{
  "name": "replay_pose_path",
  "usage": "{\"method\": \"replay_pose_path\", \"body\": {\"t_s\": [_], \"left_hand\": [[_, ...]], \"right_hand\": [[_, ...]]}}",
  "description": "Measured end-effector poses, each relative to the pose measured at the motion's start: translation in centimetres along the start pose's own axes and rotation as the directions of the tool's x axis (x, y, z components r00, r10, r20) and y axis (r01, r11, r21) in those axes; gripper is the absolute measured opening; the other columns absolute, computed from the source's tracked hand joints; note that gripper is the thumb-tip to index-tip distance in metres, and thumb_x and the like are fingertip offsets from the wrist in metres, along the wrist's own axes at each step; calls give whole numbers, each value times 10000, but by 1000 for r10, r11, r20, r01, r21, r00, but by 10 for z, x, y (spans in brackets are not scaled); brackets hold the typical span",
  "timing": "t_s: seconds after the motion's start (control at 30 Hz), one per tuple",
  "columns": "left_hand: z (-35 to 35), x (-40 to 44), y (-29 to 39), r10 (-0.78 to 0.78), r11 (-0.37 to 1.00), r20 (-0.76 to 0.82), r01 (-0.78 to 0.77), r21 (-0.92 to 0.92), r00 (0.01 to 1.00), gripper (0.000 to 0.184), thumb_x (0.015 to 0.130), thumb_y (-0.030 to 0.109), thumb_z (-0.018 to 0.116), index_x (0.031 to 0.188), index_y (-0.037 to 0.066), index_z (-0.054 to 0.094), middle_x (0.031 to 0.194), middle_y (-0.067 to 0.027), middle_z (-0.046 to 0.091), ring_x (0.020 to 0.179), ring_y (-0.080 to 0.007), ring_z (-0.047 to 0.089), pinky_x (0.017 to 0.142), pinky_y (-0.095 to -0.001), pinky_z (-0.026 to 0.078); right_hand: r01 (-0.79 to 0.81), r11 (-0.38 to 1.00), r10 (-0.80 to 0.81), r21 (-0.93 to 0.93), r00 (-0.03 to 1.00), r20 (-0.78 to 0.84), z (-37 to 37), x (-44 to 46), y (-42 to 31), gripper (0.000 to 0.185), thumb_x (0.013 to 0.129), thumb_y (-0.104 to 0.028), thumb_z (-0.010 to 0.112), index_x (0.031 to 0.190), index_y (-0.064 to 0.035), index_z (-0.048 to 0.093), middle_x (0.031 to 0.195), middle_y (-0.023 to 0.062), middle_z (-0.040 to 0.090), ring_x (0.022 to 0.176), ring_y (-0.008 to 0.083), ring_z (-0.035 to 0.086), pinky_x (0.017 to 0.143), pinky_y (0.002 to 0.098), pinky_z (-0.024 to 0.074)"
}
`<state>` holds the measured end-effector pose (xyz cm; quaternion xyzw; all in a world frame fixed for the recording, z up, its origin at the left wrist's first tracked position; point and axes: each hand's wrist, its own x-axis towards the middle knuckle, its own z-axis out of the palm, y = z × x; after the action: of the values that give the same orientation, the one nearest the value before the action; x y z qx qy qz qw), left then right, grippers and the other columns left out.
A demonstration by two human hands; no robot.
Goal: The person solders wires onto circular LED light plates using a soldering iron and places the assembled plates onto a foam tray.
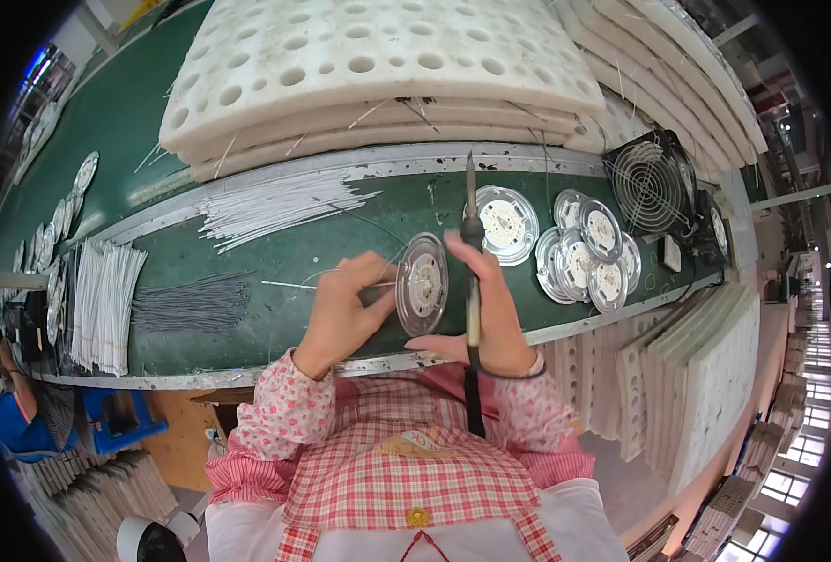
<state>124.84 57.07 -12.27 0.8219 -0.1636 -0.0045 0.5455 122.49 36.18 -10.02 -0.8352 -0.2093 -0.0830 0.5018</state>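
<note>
My left hand (345,304) pinches the edge of a round LED light disc (423,283) in a clear ring, tilted nearly upright above the bench. Thin wires (289,284) run out to the left past these fingers. My right hand (495,318) holds a soldering iron (473,244) against the palm, its dark tip pointing away from me and its cord hanging down toward the apron. The right thumb and fingertips reach toward the disc; whether they touch it, I cannot tell. Just beyond the iron lies another LED disc (507,225) on the green bench.
Several discs (589,251) are piled to the right, beside a black fan (648,185) with a wire guard. White wires (275,208) and dark wires (193,302) lie in bundles on the left. Stacked white foam boards (378,70) with holes stand behind. Another person (27,417) is at far left.
</note>
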Motion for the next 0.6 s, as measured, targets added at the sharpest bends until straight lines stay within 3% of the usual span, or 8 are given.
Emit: {"method": "replay_pose_path", "body": {"t_s": [0.1, 0.2, 0.33, 0.43, 0.53, 0.6], "left_hand": [[2, -1, 1, -87, 989, -20, 85, -117, 996, 149, 826, 51, 727, 971, 19, 719, 852, -83, 650, 726, -202, 610, 699, -302, 434], [8, -4, 6, -164, 966, -78, 144, -215, 983, 127, 854, 73, 719, 954, -4, 709, 845, -89, 646, 739, -168, 615, 651, -289, 441], [11, -13, 2, -400, 854, -60, 348, -387, 915, 202, 849, 177, 754, 903, -9, 698, 834, -101, 639, 716, -187, 620, 620, -299, 448], [18, -7, 29, -191, 957, -173, 222, 185, 966, 265, 819, 256, 784, 873, 12, 696, 819, -104, 629, 693, -228, 604, 665, -343, 452], [23, 2, 24, -474, 880, -109, 475, -22, 874, 301, 777, 283, 813, 894, 30, 700, 816, -105, 620, 691, -281, 577, 754, -379, 428], [22, 4, 16, -236, 943, -171, 268, 198, 956, 311, 783, 241, 823, 912, 3, 671, 804, -107, 637, 721, -289, 587, 720, -377, 449]], "right_hand": [[51, 993, -64, 110, 991, 121, 6, 9, 27, 1126, 588, -245, 973, 1497, -35, 343, 1350, 176, 514, 1180, 332, 538, 1032, 398, 427], [-30, 997, 24, 72, 996, 84, 11, 6, 23, 1147, 569, -281, 992, 1487, -16, 359, 1406, 163, 488, 1296, 300, 495, 1104, 397, 391], [-46, 998, 45, -35, 999, -28, 21, 2, 13, 1061, 623, -280, 949, 1481, -37, 374, 1316, 195, 522, 1168, 375, 510, 1008, 454, 415], [-46, 981, 29, -187, 995, -93, 30, -4, 6, 1029, 641, -281, 927, 1478, -32, 383, 1304, 200, 529, 1135, 391, 511, 986, 466, 421], [-13, 956, -15, -294, 995, -94, 31, -8, 1, 1000, 655, -274, 908, 1476, -28, 393, 1296, 201, 537, 1115, 396, 511, 974, 481, 422], [-41, 963, 30, -265, 998, -49, 26, -14, 7, 990, 659, -272, 900, 1477, -26, 399, 1295, 200, 541, 1109, 392, 510, 973, 499, 415]]}}
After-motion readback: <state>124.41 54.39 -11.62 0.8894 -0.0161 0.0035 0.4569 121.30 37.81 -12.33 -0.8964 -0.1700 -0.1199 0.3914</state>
